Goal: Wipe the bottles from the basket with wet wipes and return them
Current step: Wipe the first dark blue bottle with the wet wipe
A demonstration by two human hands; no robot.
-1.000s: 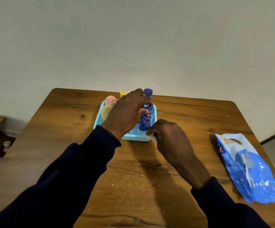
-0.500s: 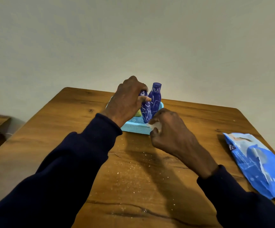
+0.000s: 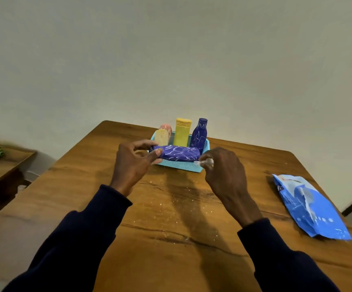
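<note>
Plain wall behind, wooden tabletop point(image 3: 82, 186) below, and a change was registered: the patterned blue bottle point(image 3: 177, 152), seen half a second ago standing upright in the basket point(image 3: 179, 166), was now lifted out and turned on its side. It was held level just above the basket's near rim by the left hand point(image 3: 133, 163), whose fingers point(image 3: 145, 142) and thumb were curled round its left end. At the other end the right hand point(image 3: 223, 171) was closed on a bunched wet wipe point(image 3: 206, 162), brought right up to the bottle (actual contact could not be confirmed). Left standing in the basket were a second blue bottle point(image 3: 199, 133), a yellow bottle point(image 3: 182, 131) and a pale bottle point(image 3: 162, 137). The wipes pack point(image 3: 310, 207) lay well off to the right. Extraction was judged done; wiping was judged about to begin, with the return to the basket not yet made.
</note>
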